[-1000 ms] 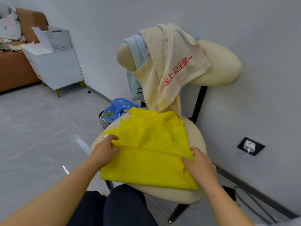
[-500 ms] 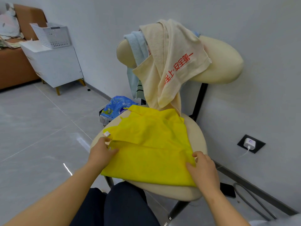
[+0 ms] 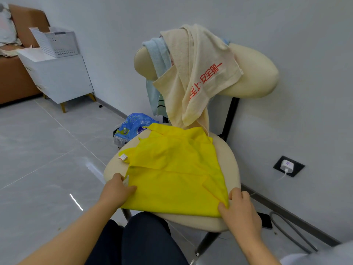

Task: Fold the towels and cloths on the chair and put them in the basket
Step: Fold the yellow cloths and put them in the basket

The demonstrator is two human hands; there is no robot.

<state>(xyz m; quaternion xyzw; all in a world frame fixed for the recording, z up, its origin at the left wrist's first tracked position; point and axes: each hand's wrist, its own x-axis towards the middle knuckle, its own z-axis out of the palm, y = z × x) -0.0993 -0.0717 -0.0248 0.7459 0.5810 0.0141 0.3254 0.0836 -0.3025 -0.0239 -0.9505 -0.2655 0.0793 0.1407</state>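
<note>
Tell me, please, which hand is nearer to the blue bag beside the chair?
Left. The left hand grips the near left edge of the yellow cloth, on the side where the blue bag lies; the right hand pinches the near right corner, farther across the seat.

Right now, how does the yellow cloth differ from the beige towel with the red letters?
The yellow cloth lies spread on the chair seat; the beige towel hangs draped over the backrest. The yellow cloth is plain; the beige towel carries red print. The left hand and right hand hold the yellow cloth's near corners; no hand touches the beige towel. Both are on one chair.
</note>
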